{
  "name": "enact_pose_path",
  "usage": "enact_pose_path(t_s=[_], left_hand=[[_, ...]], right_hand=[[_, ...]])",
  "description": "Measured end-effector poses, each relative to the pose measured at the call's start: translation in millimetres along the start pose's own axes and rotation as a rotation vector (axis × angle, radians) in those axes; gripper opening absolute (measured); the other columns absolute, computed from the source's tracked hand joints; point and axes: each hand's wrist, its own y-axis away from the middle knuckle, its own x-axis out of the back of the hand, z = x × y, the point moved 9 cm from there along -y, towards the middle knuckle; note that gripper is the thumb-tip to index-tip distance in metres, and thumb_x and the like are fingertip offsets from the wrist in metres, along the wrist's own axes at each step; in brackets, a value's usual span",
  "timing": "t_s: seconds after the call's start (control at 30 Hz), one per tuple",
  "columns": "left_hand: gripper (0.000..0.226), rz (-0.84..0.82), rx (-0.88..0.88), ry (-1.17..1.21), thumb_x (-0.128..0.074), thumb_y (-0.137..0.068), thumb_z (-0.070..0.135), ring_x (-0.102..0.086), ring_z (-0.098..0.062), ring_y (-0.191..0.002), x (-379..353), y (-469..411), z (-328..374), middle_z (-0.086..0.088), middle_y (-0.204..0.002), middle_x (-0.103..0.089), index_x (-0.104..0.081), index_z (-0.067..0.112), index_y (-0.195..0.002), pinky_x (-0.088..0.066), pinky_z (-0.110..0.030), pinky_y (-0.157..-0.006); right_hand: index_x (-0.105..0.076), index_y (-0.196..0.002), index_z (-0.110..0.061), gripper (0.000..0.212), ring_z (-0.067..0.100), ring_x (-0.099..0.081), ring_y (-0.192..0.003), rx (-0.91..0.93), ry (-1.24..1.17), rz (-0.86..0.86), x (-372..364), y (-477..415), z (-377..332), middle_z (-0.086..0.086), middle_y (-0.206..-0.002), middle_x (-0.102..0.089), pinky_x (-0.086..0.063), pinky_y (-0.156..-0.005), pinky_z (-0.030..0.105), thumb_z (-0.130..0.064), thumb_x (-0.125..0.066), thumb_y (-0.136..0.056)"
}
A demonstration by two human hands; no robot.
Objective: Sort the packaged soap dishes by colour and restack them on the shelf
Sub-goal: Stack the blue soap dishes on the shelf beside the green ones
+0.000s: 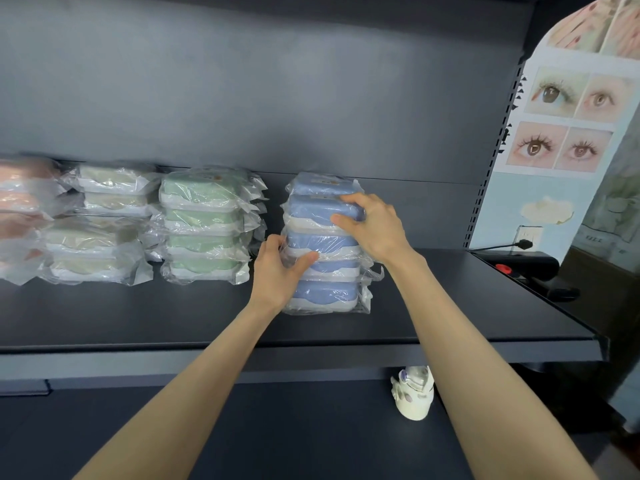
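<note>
Four stacks of plastic-wrapped soap dishes stand on the dark shelf point(450, 306): pink point(20, 216) at the far left, beige point(100, 223), green point(204, 226), and blue point(322, 296) in the middle. My left hand point(277, 268) grips the left side of the blue stack, thumb across the front of a middle pack. My right hand point(374, 223) holds the upper right of the same stack, thumb on the front of the second pack from the top and fingers curled over its top. Both hands hide parts of the middle blue packs.
A dark back panel rises behind the stacks. On the lower shelf lies a small white bottle-like item point(414, 393). A black tool with a red button point(533, 268) sits right of the shelf end, plugged into a wall socket point(528, 237). A poster of eyes point(564, 123) hangs at the right.
</note>
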Motion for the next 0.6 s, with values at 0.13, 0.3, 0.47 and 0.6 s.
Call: enact_pose_path(t_s=[0.13,0.3,0.47,0.6], left_hand=[[0.047,-0.01,-0.015,-0.049,-0.075,-0.079,0.036,-0.05,-0.015,-0.096,5,1,3,0.001,-0.112,-0.047,-0.052,0.014,-0.113,-0.035,-0.019,-0.082],[0.045,-0.042,-0.041,-0.107,-0.076,-0.078,0.037,-0.049,-0.014,-0.092,9,-3,6,0.002,-0.107,-0.045,-0.056,0.013,-0.112,-0.03,-0.01,-0.073],[0.045,-0.059,-0.013,-0.013,-0.078,-0.077,0.031,-0.055,-0.015,-0.096,13,-3,5,-0.001,-0.11,-0.058,-0.051,0.018,-0.111,-0.04,-0.012,-0.074],[0.039,-0.096,-0.004,-0.008,-0.077,-0.078,0.029,-0.058,-0.014,-0.1,13,-2,6,-0.001,-0.11,-0.062,-0.051,0.019,-0.106,-0.039,-0.007,-0.072]], right_hand=[[-0.057,-0.13,-0.032,0.044,0.026,-0.034,-0.124,0.029,0.038,0.039,5,3,-4,-0.001,-0.139,-0.041,-0.028,-0.108,0.039,-0.045,-0.063,-0.089],[-0.044,-0.14,-0.026,0.058,0.028,-0.045,-0.124,0.034,0.016,0.022,8,7,-9,0.005,-0.135,-0.041,-0.035,-0.107,0.045,-0.042,-0.064,-0.089],[-0.05,-0.131,-0.018,0.054,0.029,-0.049,-0.121,0.045,0.101,0.032,14,9,-14,0.006,-0.133,-0.05,-0.037,-0.104,0.043,-0.045,-0.066,-0.087],[-0.054,-0.131,-0.02,0.053,0.031,-0.047,-0.121,0.046,0.154,0.014,14,11,-15,0.005,-0.135,-0.05,-0.034,-0.107,0.042,-0.049,-0.063,-0.088]])
